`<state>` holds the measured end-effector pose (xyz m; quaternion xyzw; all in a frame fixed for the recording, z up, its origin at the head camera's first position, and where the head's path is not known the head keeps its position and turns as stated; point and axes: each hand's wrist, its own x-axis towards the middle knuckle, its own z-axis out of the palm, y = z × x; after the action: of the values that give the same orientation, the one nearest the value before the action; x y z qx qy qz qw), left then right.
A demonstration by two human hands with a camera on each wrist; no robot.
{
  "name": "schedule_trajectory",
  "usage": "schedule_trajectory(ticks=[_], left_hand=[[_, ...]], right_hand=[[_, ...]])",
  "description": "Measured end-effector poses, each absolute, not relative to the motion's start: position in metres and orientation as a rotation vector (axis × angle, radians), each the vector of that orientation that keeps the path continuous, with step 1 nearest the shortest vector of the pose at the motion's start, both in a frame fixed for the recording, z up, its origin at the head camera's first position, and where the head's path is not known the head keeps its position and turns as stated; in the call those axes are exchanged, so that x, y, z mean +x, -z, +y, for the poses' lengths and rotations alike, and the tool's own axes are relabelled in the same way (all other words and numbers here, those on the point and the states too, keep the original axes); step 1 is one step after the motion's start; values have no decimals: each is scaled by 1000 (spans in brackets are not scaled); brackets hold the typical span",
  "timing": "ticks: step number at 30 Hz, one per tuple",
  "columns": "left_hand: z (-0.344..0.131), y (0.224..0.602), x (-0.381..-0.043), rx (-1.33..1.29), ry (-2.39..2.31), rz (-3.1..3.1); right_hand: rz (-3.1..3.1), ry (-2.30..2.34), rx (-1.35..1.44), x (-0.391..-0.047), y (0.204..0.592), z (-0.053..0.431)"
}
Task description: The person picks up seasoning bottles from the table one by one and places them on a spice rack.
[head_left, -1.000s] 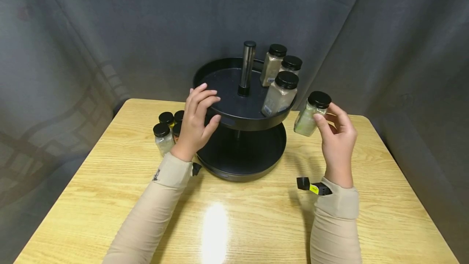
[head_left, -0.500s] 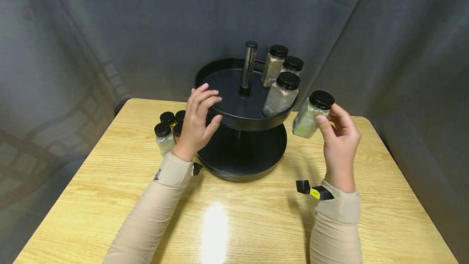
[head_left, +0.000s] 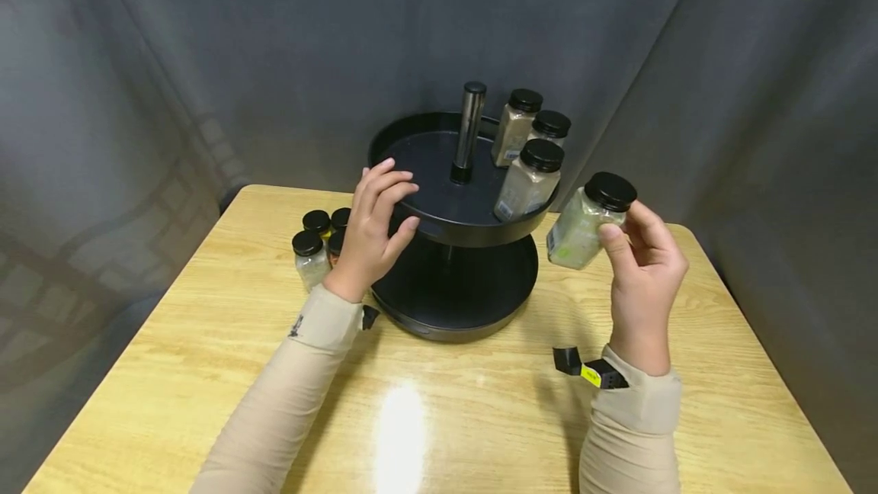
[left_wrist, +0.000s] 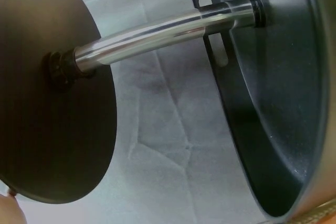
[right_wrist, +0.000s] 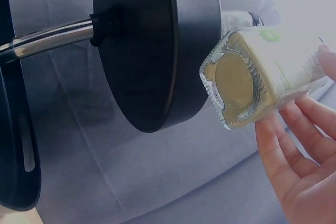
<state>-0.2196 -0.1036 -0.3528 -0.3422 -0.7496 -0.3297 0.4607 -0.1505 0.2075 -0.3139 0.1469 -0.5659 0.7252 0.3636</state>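
My right hand (head_left: 648, 280) holds a square clear spice jar (head_left: 581, 233) with a black lid and pale green label, between thumb and fingers. The jar leans, lid to the right, in the air just right of the two-tier black turntable (head_left: 461, 232). In the right wrist view, the base of the jar (right_wrist: 235, 82) shows tan contents. Several fingers of my left hand (head_left: 373, 231) are loosely bent at the turntable's upper-tier left front; whether they touch the rim I cannot tell. On that tier, several black-lidded jars (head_left: 527, 187) stand at the right.
Several more black-lidded jars (head_left: 312, 261) are grouped on the wooden table (head_left: 480, 410) left of the turntable, partly behind my left hand. A metal post (head_left: 469, 128) rises from the upper tier. Grey curtains (head_left: 309, 59) hang behind and at both sides.
My right hand has moved slightly right and down toward me, and its jar looks a little more tilted. My left hand stays by the upper tier. The whole view shifts slightly.
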Motion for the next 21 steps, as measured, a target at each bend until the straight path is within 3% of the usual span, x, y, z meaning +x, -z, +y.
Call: schedule_trajectory(ticks=[21], left_hand=[[-102, 353, -220, -837, 820, -1829]], right_hand=[[-1537, -1783, 529, -143, 284, 178]])
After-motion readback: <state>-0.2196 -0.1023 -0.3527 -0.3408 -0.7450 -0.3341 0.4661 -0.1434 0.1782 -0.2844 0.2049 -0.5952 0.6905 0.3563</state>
